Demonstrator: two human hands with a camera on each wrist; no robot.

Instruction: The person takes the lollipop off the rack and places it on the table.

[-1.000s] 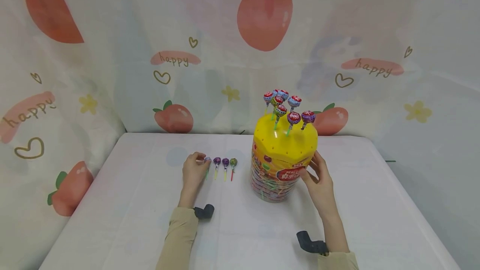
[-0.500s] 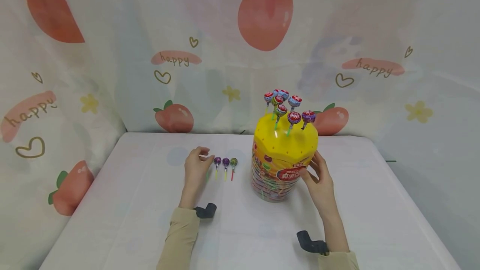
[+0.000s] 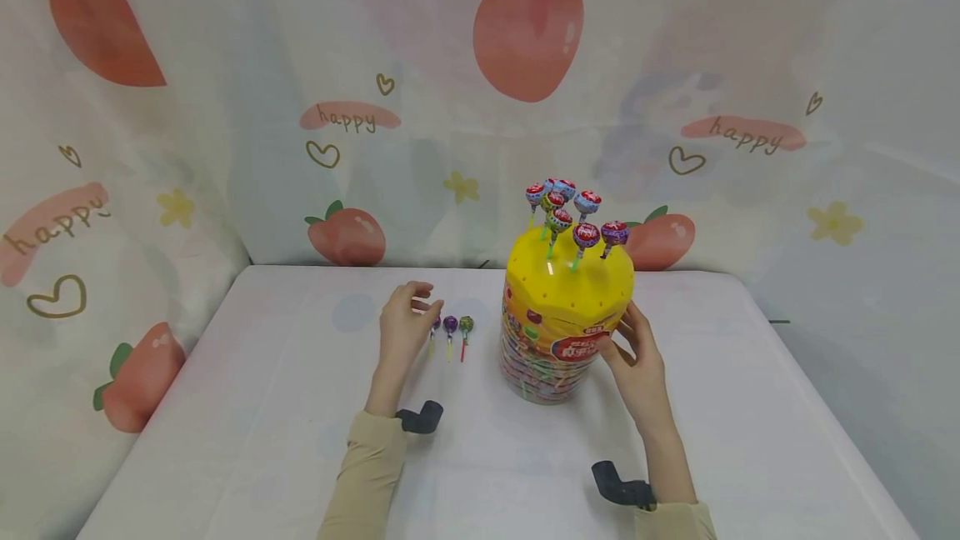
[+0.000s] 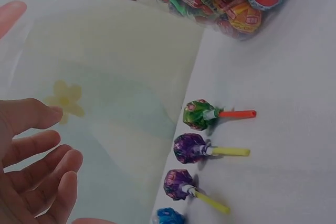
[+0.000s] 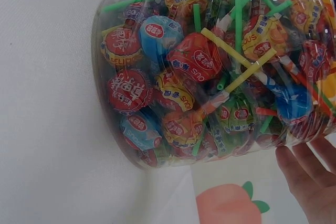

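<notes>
Touching the side of a big, see-through plastic jar with a yellow top is the right hand, its fingers loose. The left hand, with relaxed fingers, is near a row of little, round, shiny-wrapped lollipops on the white table, left of the jar.

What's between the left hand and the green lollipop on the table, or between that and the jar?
Head view: two purple lollipops, the nearer partly hidden by the left hand, lie in between; nothing visible between green lollipop and jar.
</notes>
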